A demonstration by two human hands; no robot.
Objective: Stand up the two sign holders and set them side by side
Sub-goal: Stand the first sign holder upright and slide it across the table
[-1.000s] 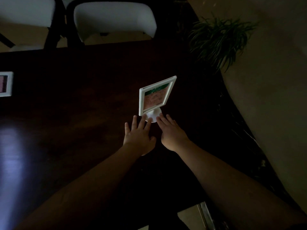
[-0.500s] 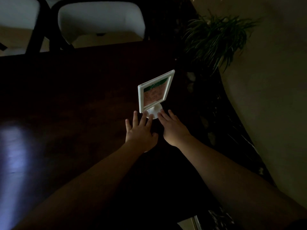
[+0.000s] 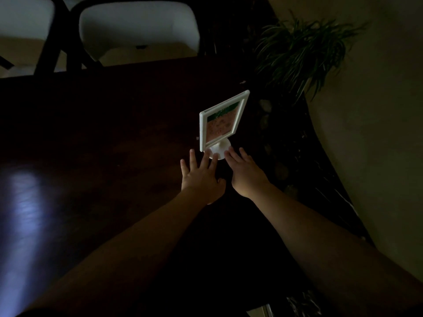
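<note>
One sign holder (image 3: 223, 121) stands on a dark table (image 3: 103, 133) (dim room, potted plant (image 3: 302, 46) beyond).

We see a white-framed sign holder (image 3: 223, 121) with a green-and-pinkish insert, a dark brown tabletop (image 3: 114, 133), and white chairs (image 3: 137, 26).

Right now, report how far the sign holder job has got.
Done: one sign holder stands upright on the dark table. In hand: left hand and right hand lie open, fingertips at its round base. Left: the second holder is out of view, so pairing them side by side remains.
</note>
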